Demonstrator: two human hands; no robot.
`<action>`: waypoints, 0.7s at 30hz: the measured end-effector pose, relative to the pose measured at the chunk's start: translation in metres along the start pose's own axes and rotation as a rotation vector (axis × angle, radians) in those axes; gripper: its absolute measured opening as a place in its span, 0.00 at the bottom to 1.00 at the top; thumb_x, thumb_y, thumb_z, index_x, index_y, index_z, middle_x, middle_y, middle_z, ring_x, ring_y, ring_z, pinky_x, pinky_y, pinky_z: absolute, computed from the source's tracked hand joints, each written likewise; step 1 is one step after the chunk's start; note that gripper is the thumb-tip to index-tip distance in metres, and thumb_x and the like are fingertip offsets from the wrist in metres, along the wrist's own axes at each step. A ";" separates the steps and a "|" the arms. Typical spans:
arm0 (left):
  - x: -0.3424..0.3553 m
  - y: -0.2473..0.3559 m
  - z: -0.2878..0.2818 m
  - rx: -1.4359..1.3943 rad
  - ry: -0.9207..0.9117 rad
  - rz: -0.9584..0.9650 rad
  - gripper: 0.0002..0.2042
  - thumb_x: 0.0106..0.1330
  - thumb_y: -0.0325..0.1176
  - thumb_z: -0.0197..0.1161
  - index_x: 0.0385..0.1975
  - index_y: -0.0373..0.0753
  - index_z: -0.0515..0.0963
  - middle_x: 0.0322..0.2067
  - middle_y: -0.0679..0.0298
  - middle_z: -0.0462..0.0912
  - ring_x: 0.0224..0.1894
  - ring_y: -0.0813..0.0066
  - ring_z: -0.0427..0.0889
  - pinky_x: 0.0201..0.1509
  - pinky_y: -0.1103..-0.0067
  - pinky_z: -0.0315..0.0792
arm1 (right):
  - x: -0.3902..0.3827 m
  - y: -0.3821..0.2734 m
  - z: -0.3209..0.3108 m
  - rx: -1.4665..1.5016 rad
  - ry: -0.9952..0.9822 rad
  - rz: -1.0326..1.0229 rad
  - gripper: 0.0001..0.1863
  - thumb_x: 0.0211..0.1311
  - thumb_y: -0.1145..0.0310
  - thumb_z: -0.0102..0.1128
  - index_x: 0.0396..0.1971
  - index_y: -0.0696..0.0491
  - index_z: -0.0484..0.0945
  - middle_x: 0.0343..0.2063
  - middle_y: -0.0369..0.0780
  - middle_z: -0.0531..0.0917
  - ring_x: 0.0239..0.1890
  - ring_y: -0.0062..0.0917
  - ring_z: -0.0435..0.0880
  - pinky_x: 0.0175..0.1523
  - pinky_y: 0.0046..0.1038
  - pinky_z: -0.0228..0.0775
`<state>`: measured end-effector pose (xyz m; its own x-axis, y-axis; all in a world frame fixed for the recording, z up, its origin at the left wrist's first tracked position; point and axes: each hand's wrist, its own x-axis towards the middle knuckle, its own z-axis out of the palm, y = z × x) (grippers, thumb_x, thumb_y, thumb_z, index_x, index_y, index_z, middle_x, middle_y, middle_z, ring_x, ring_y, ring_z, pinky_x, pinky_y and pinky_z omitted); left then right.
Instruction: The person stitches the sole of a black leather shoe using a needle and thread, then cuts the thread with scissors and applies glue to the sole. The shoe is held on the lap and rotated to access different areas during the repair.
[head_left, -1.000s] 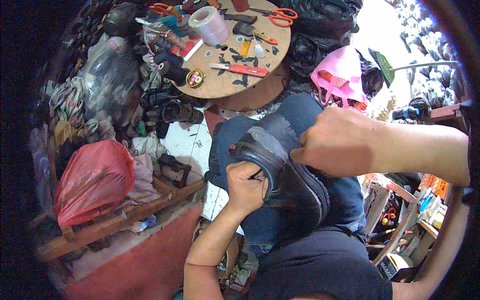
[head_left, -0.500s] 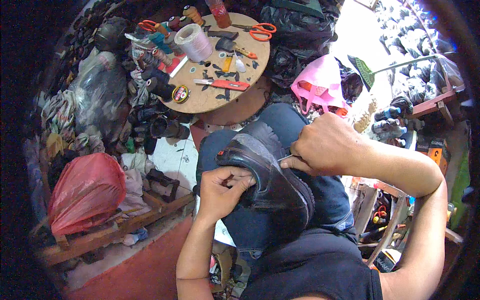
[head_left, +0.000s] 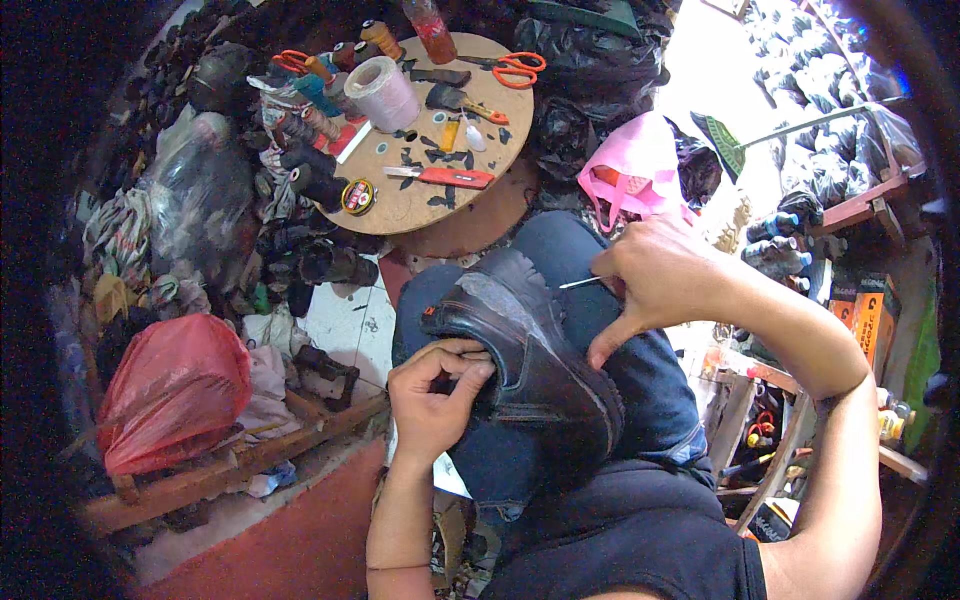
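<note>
I have the black shoe (head_left: 545,375) lying across the lap on the jeans (head_left: 655,385), its long axis slanting from upper left to lower right, with the lugged sole edge turned toward my right hand (head_left: 665,270). In that hand the fingers are curled around a thin metal awl (head_left: 578,284), handle hidden in the palm; its shaft points left, the tip just beside the sole and, as I read it, not touching. The thumb stretches down, apart from the fingers, close to the sole edge. My left hand (head_left: 432,400) is the nearer to the shoe's opening: thumb and forefinger come together at the collar, and I cannot tell whether anything thin lies between them. I see nothing between awl and sole. Beyond the knees, well apart, a round wooden table (head_left: 415,208) carries a red utility knife (head_left: 455,178), orange-handled scissors (head_left: 520,70) and a pale thread spool (head_left: 382,95); a pink bag (head_left: 630,165) sits beyond the right hand.
</note>
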<state>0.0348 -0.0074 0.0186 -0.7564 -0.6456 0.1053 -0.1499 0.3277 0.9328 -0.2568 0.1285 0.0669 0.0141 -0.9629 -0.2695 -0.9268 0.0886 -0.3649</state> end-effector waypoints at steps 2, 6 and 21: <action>-0.002 0.003 0.003 0.016 0.028 -0.006 0.06 0.63 0.22 0.73 0.27 0.31 0.82 0.37 0.53 0.91 0.41 0.67 0.90 0.48 0.74 0.79 | 0.011 -0.004 0.000 -0.111 0.136 -0.154 0.51 0.29 0.14 0.66 0.21 0.58 0.85 0.18 0.49 0.83 0.27 0.46 0.87 0.32 0.45 0.76; -0.006 0.000 0.005 -0.005 0.063 -0.032 0.11 0.64 0.17 0.67 0.22 0.32 0.73 0.39 0.50 0.89 0.43 0.69 0.89 0.49 0.75 0.80 | 0.019 -0.010 -0.003 -0.260 -0.041 -0.150 0.49 0.23 0.18 0.70 0.24 0.57 0.84 0.22 0.43 0.81 0.30 0.44 0.85 0.37 0.42 0.73; -0.033 -0.007 -0.026 -1.062 0.305 -0.089 0.15 0.81 0.42 0.55 0.31 0.43 0.64 0.35 0.60 0.80 0.44 0.63 0.86 0.61 0.55 0.82 | -0.027 0.025 0.032 1.794 0.821 0.260 0.35 0.73 0.48 0.63 0.71 0.52 0.68 0.24 0.28 0.70 0.23 0.11 0.66 0.30 0.15 0.62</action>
<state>0.0770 -0.0064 0.0175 -0.5599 -0.8279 -0.0321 0.5367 -0.3919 0.7472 -0.2685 0.1651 0.0368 -0.6643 -0.7061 -0.2452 0.4986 -0.1742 -0.8491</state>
